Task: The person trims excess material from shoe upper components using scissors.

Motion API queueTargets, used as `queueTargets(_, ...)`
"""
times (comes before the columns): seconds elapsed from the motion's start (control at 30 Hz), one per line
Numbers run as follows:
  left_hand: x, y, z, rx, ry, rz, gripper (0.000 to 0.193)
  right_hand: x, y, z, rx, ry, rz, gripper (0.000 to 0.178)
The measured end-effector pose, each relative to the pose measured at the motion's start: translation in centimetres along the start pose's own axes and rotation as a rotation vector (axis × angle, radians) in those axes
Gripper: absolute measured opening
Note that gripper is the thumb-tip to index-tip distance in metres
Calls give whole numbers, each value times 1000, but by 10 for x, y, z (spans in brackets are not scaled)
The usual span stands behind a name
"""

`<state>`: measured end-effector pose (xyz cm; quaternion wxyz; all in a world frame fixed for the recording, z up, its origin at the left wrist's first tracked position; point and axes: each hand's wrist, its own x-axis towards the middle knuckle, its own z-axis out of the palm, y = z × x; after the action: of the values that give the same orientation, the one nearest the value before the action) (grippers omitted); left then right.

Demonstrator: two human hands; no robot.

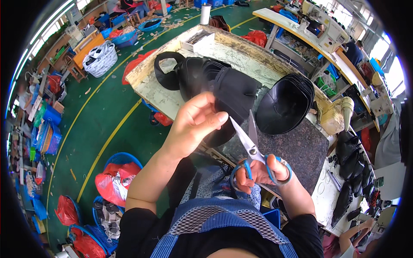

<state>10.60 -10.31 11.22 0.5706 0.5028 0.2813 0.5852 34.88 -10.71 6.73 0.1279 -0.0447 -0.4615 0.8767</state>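
- Left hand (195, 122) holds a black fabric piece (234, 92) up in front of the chest, above the near edge of the worktable (241, 56). Fingers curled and clamped on its left edge; thumb and fingertips point right, toward the blades.
- Right hand (262, 172) grips the blue-handled scissors (254, 155): fingers through the loops and closed around them, thumb in the right loop.
- Scissor blades are parted in a narrow V, tips pointing up and slightly left. Long axis runs from the handles at lower right up to the lower edge of the fabric piece.
- Key relation: the fabric sits directly above and just left of the blade tips. Left blade tip is just beside the left fingertips, near or touching the fabric's lower edge; I cannot tell whether cloth is already between the blades.
- The fabric's long axis runs roughly up-right to down-left, so the blades meet it at an angle, not along it.
- Left hand is the nearer one to the fabric (in contact); the right reaches it only through the scissors.
- Behind: a pile of black pieces and a strap loop (170, 71) on the table, a stack of black curved brim-like parts (286, 103) to the right on a dark speckled mat (301, 150).
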Motion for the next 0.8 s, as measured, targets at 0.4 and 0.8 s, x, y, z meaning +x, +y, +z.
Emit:
queueTargets(0.4,-5,-5,6,80,-223,12,20,-15,11,-6,377,-123,7,81)
queueTargets(0.8,-14,-13,4,257,-301,89,21,-12,-15,8,-67,117,47,69)
